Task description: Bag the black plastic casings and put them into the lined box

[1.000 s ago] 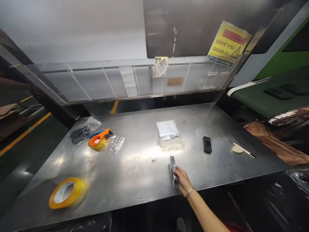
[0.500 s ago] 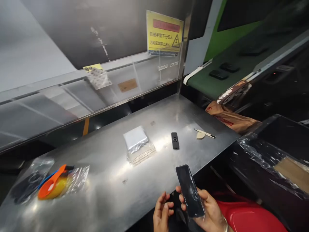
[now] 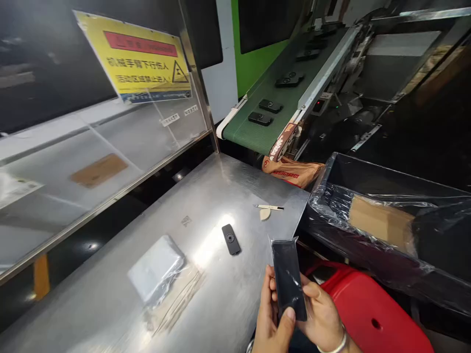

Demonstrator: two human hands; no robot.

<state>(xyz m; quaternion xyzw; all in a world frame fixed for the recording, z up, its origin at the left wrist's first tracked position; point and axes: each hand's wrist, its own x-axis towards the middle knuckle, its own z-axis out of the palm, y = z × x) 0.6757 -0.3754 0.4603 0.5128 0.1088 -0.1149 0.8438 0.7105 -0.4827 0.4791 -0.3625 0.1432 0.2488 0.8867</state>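
Observation:
A black rectangular part in a clear plastic bag [image 3: 287, 277] is held upright between both hands near the table's front edge. My left hand [image 3: 274, 314] grips its left side, thumb across its lower face. My right hand [image 3: 324, 314] holds it from the right, with fingers partly hidden behind it. On the metal table [image 3: 121, 274] lies a black part with a round centre [image 3: 230, 239]. Beyond it are a thin knife [image 3: 270, 207] and a small cream-coloured piece [image 3: 264, 214]. To the left sit a stack of white bags [image 3: 156, 267] and beige sheets [image 3: 174, 299].
A green conveyor belt [image 3: 250, 135] carries several black parts at the back. To the right stands a black bin lined with clear plastic [image 3: 371, 169], cardboard inside [image 3: 380, 223]. A red stool [image 3: 371, 309] is beside my right hand; a brown bag [image 3: 294, 171] lies below the belt.
My left hand has closed on the bagged black part, which my right hand was holding before. The view has turned right, bringing more of the conveyor and bin into sight.

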